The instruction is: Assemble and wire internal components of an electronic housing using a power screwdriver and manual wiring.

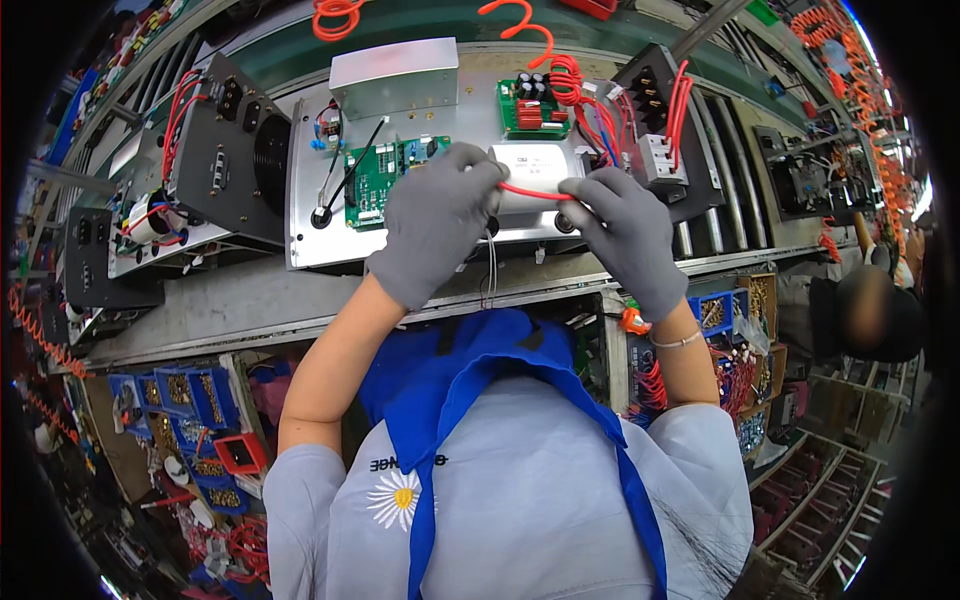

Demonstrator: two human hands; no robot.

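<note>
A short red wire (535, 192) is stretched between my two grey-gloved hands, in front of a white cylindrical capacitor (540, 165). My left hand (440, 215) pinches its left end beside the capacitor's left end. The other end is between the thumb and fingers of my right hand (628, 225). Both hands are over a silver metal chassis plate (312, 240). Left of my left hand lies a green circuit board (372, 185), partly covered by it. A second green board (530, 105) with black capacitors and red parts sits behind the white one.
A silver metal box (395, 78) stands at the plate's back left. A dark panel (655, 120) with red wires rises at its right, near metal rollers (735, 170). Another chassis (215, 150) is at left. Blue bins (185, 395) hold small parts below the bench. Another person (865, 310) is at right.
</note>
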